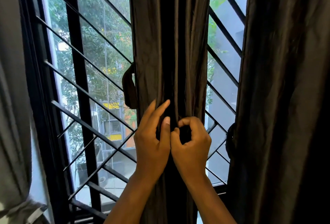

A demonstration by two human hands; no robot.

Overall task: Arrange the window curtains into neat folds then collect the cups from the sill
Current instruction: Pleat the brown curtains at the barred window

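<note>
Both hands on gathered brown curtain (166, 45): left hand (151, 140) pinches fold, right hand (192, 143) grips bunch. Fabric soft, light, slippery; hold at pleat edges.

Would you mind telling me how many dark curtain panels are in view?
2: one gathered dark brown fabric curtain at the centre, gripped by both hands, and another dark brown curtain at the right edge. Others may hang out of frame.

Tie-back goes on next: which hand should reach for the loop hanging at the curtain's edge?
Left, probably. The tie-back loop hangs off the left edge of the middle curtain, just above the left hand. The right hand is pinching the gathered folds and sits farther away.
</note>
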